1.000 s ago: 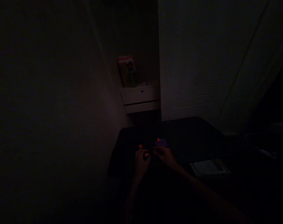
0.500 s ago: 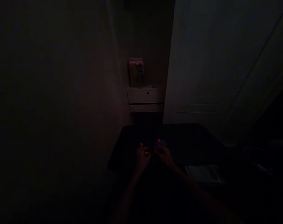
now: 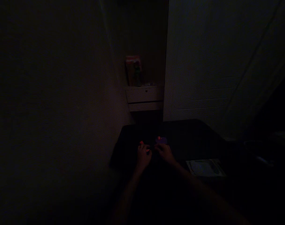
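Note:
The view is very dark and fine detail is lost. My left hand (image 3: pixel 143 154) is over a dark table (image 3: pixel 186 134), its fingers curled around a small bright red piece (image 3: pixel 147 150) that shows between thumb and fingers. Just beyond its fingertips lies another small red piece (image 3: pixel 141 142). Close by on the right, my right hand (image 3: pixel 165 152) has its fingers pinched together; what is between them is too dark to make out. A round purple thing (image 3: pixel 163 140) sits just past the right fingers, with a red piece (image 3: pixel 159 137) at its left edge.
Behind the table stands a pale drawer unit (image 3: pixel 144 93) with a red-topped box (image 3: pixel 133 70) on it. A wall (image 3: pixel 74 93) rises on the left, a pale panel (image 3: pixel 203 62) on the right. A flat light-coloured item (image 3: pixel 205 168) lies near the right forearm.
The view has shifted slightly, so the background sits a little higher and further left. Both hands keep almost the same pose and place over the table.

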Available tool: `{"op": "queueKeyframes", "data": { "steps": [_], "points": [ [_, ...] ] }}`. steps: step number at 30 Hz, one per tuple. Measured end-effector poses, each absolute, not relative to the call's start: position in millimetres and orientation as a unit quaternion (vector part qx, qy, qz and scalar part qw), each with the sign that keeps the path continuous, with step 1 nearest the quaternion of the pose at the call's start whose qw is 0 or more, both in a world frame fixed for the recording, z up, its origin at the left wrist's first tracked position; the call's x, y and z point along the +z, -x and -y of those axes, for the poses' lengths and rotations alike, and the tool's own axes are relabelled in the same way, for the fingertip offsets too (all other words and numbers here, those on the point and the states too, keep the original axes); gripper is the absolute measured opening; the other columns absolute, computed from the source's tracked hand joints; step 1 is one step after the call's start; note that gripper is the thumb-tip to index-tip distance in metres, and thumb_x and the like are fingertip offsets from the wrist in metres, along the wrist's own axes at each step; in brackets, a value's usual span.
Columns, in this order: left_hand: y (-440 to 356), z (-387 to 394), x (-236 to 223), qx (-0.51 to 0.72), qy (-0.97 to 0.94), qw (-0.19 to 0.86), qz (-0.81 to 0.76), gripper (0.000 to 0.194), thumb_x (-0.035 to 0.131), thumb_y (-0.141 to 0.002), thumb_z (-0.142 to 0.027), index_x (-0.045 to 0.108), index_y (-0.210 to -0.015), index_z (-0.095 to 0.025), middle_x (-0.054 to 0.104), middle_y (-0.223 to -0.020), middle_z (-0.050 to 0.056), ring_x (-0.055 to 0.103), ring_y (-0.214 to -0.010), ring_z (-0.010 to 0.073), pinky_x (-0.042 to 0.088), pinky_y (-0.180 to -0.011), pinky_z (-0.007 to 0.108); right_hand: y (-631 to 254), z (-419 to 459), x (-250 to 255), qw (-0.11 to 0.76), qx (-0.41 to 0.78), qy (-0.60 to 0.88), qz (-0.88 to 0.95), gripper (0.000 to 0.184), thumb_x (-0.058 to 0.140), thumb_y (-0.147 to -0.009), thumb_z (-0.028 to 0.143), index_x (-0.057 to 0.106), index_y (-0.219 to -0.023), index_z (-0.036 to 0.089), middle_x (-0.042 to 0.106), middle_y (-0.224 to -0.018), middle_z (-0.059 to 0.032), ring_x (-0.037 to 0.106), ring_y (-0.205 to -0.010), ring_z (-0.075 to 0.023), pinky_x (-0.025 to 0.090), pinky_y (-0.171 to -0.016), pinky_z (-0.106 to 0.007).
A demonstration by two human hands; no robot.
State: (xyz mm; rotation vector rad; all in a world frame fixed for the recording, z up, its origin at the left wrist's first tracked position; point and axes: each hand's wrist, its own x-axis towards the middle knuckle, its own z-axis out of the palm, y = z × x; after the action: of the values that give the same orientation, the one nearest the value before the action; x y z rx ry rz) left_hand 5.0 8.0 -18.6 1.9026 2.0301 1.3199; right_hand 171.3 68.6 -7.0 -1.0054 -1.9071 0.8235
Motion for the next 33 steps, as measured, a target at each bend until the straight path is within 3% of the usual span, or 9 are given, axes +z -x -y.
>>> {"op": "queueKeyframes", "data": {
  "steps": [5, 9, 12, 18, 22, 29, 33],
  "points": [
    [-4.8, -8.0, -18.2, 0.420, -0.622, 0.031, -0.660, 0.017, 0.066, -0.085, -0.010, 0.070, -0.099, -0.020, 0.070, -0.114, 0.010, 0.062, -0.111, 0.0286, 0.053, -0.101, 0.047, -169.2, -70.4, -11.1, 0.425, 0.294, 0.404, 0.755, 0.020, 0.064, -0.090, 0.024, 0.081, -0.100, 0.024, 0.082, -0.109, -0.0078, 0.076, -0.105, -0.0268, 0.057, -0.099, -0.041],
    [-4.1, -7.8, -17.1, 0.422, -0.621, 0.033, -0.660, 0.020, 0.060, -0.088, -0.007, 0.071, -0.099, -0.020, 0.071, -0.115, 0.010, 0.063, -0.111, 0.0276, 0.051, -0.103, 0.048, -168.7, -72.3, -12.8, 0.422, 0.303, 0.410, 0.750, 0.013, 0.072, -0.087, 0.032, 0.080, -0.091, 0.022, 0.082, -0.100, -0.0077, 0.076, -0.094, -0.0259, 0.059, -0.089, -0.038],
    [-3.2, -7.5, -15.6, 0.428, -0.616, 0.046, -0.659, 0.020, 0.058, -0.091, -0.008, 0.072, -0.097, -0.021, 0.072, -0.112, 0.009, 0.064, -0.110, 0.0265, 0.052, -0.102, 0.046, -170.2, -72.3, -11.8, 0.407, 0.311, 0.409, 0.755, 0.017, 0.072, -0.088, 0.038, 0.076, -0.083, 0.022, 0.080, -0.091, -0.0067, 0.075, -0.085, -0.0247, 0.058, -0.082, -0.036],
    [-5.0, -6.0, -11.3, 0.433, -0.603, 0.057, -0.668, 0.011, 0.067, -0.088, -0.012, 0.072, -0.093, -0.020, 0.072, -0.104, 0.007, 0.066, -0.105, 0.0251, 0.053, -0.098, 0.043, -172.7, -71.7, -10.3, 0.409, 0.284, 0.420, 0.759, 0.019, 0.078, -0.082, 0.040, 0.072, -0.081, 0.022, 0.077, -0.085, -0.0054, 0.072, -0.082, -0.0245, 0.057, -0.079, -0.036],
    [-7.2, -5.5, -11.2, 0.423, -0.602, 0.045, -0.676, 0.013, 0.068, -0.086, -0.012, 0.070, -0.096, -0.020, 0.071, -0.108, 0.008, 0.065, -0.107, 0.0256, 0.051, -0.102, 0.044, -172.5, -72.8, -12.0, 0.408, 0.277, 0.418, 0.763, 0.009, 0.073, -0.086, 0.031, 0.076, -0.086, 0.022, 0.080, -0.095, -0.0066, 0.074, -0.092, -0.0260, 0.057, -0.088, -0.038],
    [-11.5, -3.4, -9.6, 0.409, -0.606, 0.038, -0.681, 0.018, 0.060, -0.089, -0.012, 0.066, -0.105, -0.019, 0.068, -0.118, 0.011, 0.062, -0.115, 0.0281, 0.050, -0.105, 0.045, -169.7, -70.0, -12.9, 0.400, 0.268, 0.438, 0.759, 0.024, 0.059, -0.094, 0.019, 0.081, -0.103, 0.022, 0.080, -0.112, -0.0104, 0.075, -0.104, -0.0273, 0.056, -0.099, -0.041],
    [-20.3, 0.2, -5.0, 0.367, -0.614, 0.011, -0.699, 0.023, 0.056, -0.091, -0.013, 0.064, -0.112, -0.018, 0.064, -0.129, 0.015, 0.056, -0.127, 0.0317, 0.044, -0.112, 0.050, -169.8, -68.2, -11.1, 0.400, 0.244, 0.434, 0.770, 0.021, 0.061, -0.092, 0.020, 0.079, -0.103, 0.021, 0.080, -0.112, -0.0104, 0.074, -0.105, -0.0264, 0.055, -0.100, -0.040]
  ]
}}
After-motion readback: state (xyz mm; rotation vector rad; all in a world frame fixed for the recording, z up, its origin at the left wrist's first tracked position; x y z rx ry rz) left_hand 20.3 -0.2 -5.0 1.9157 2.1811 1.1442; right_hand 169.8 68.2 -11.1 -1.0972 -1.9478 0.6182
